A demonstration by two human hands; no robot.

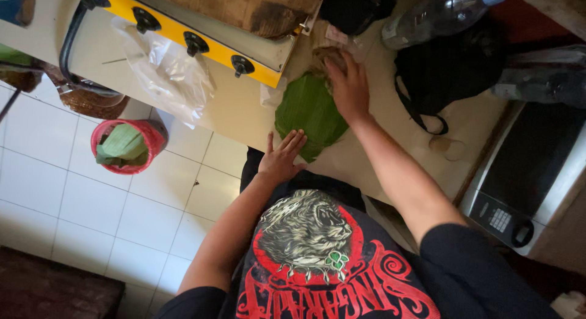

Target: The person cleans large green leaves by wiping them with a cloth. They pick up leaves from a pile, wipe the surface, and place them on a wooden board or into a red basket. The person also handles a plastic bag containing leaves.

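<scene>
1. Pale beige desk point(372, 160), carrying everything below.
2. Yellow-edged stove with black knobs point(195, 41), far beyond my left fingers, a worn wooden board on top.
3. Grey microwave oven with keypad point(525, 178), off to the right of my right arm, well apart from the fingers.
4. Black strapped bag point(445, 75), just right of my right hand; its strap loops toward the forearm and crowds that side.
5. Crumpled clear plastic bag point(162, 68), left of both hands, apart from the leaf.
6. Flat green banana leaf point(311, 114), lying on the desk between my two hands. Long axis runs from the near desk edge up toward the stove. It lies just ahead of my left fingers and directly under my right ones, so the right hand is nearer.
7. Right hand point(348, 87), fingers spread, pressed flat on the leaf's far end beside a brownish lump; nothing gripped.
8. Left hand point(282, 157), fingers open and extended, tips touching the leaf's near edge; nothing gripped.
9. Red plastic basket of green leaf scraps point(125, 145), on the white tiled floor, down left of my left fingers.
</scene>
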